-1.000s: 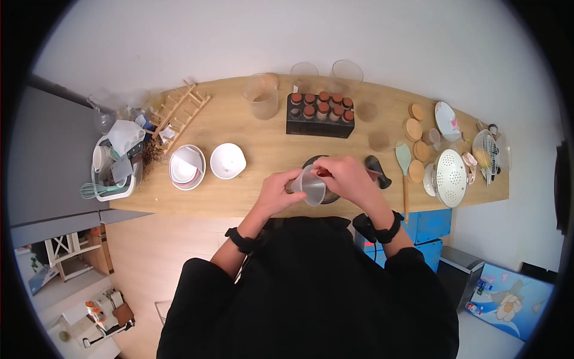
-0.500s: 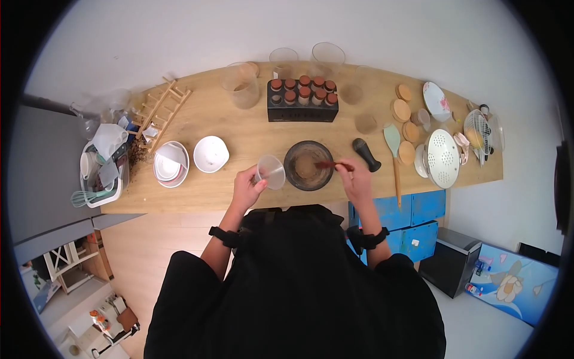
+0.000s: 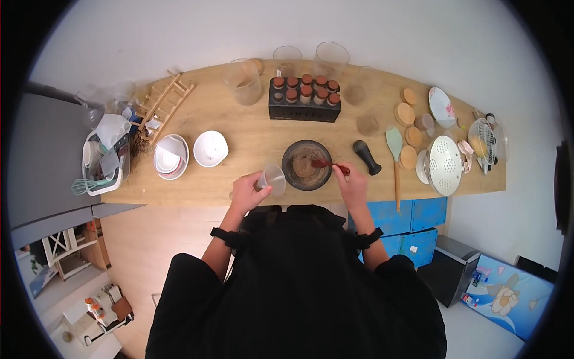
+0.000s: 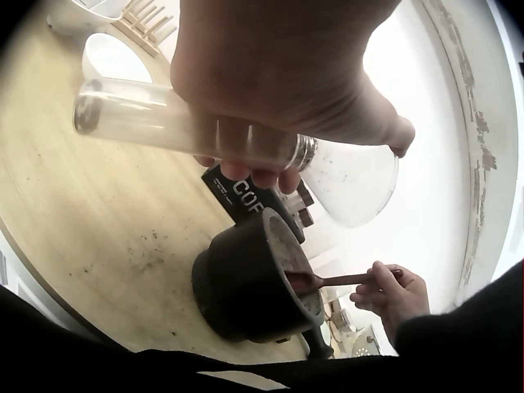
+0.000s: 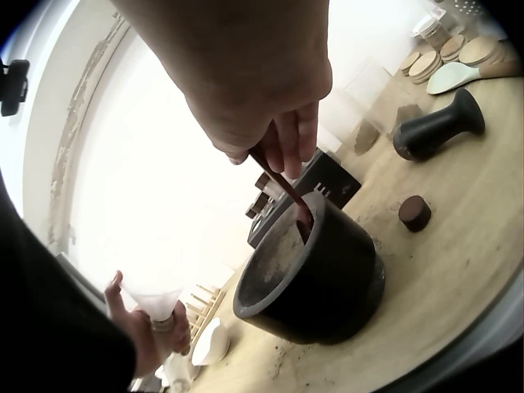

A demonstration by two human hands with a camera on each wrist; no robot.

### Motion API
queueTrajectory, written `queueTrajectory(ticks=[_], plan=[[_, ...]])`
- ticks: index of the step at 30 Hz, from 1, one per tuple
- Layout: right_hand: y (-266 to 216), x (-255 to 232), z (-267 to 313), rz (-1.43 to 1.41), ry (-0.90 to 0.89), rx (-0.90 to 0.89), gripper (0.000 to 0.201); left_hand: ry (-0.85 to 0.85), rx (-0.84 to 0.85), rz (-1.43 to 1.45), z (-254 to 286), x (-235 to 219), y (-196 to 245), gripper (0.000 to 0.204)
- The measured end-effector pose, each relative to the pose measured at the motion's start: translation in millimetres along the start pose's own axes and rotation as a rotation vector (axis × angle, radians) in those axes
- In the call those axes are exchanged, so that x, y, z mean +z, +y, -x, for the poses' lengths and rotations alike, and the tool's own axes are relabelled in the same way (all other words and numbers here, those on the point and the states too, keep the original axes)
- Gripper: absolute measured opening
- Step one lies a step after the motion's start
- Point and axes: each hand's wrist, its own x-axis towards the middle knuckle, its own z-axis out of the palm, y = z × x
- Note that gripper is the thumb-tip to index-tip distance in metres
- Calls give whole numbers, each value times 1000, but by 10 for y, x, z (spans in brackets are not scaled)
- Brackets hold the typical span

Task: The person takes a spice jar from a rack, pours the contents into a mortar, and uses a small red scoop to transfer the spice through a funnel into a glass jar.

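My left hand [image 3: 244,192] holds a clear glass tube [image 4: 135,119] with a threaded neck, lying tilted in the left wrist view. A translucent funnel [image 3: 275,178] sits at the tube's neck, its wide mouth by my thumb. To the right of it stands a dark stone mortar [image 3: 326,179] with brown powder [image 3: 302,167] inside. Between thumb and fingers my right hand [image 3: 354,186] pinches the handle of a small reddish-brown spoon [image 5: 282,187], whose bowl dips inside the mortar. Right of the mortar lies a black pestle [image 3: 366,157]. A dark brown cap [image 5: 414,213] rests on the table nearby.
Behind the mortar is a black rack [image 3: 304,112] of red-capped tubes. White bowls [image 3: 210,149] stand to the left, near a wooden rack [image 3: 167,105]. To the right lie a green spatula [image 3: 394,143], wooden lids [image 3: 405,113] and a white colander [image 3: 445,166]. Tall clear containers [image 3: 245,84] line the back.
The hands, together at the funnel over the mortar one second ago, have moved apart. The left hand went left with the funnel; the right hand brought the spoon into the mortar.
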Motion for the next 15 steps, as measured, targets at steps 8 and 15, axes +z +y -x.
queueTrajectory(ticks=[8, 15], plan=[[220, 161, 60, -626, -14, 652, 21, 32, 31, -66, -18, 104, -33, 41], [301, 185, 52, -687, -23, 737, 26, 27, 26, -120, -72, 101, -134, 40]])
